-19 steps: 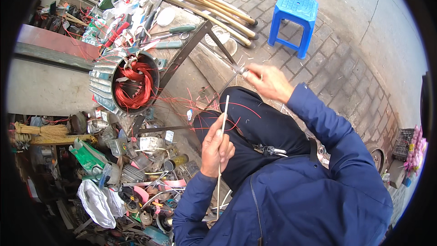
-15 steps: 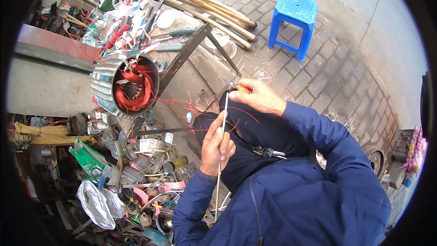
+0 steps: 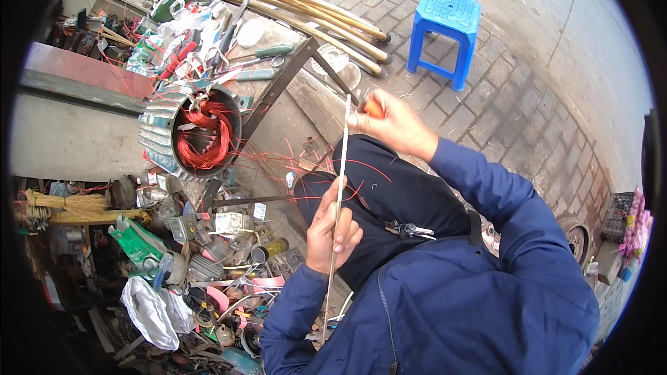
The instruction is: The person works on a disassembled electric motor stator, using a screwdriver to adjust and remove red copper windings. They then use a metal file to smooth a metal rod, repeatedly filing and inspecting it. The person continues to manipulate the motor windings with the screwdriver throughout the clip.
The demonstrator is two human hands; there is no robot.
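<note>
Upright across my lap runs a long, thin, pale strip (image 3: 339, 201), its far end rising beside my right hand. My left hand (image 3: 333, 232) is closed around its middle, thumb along the near side. In my right hand (image 3: 399, 128) is a small tool with an orange handle (image 3: 374, 105); fingers and motion blur hide most of it, so its exact kind is unclear. The right thumb lies against or very close to the strip's upper part. To the left stands a finned motor housing (image 3: 156, 132) with red copper wire coils (image 3: 208, 142) inside; loose red wires trail toward my knees.
A dark metal angle frame (image 3: 278, 90) stands beside the housing. Hand tools and scissors (image 3: 276, 61) lie behind it, near several long wooden poles (image 3: 299, 10). A blue plastic stool (image 3: 448, 17) is on the paving. Scrap and a white bag (image 3: 149, 312) crowd the lower left.
My right hand has moved away from me, up along the strip, carrying the orange-handled tool. More of the strip's far end shows. My left hand keeps its hold, almost still.
</note>
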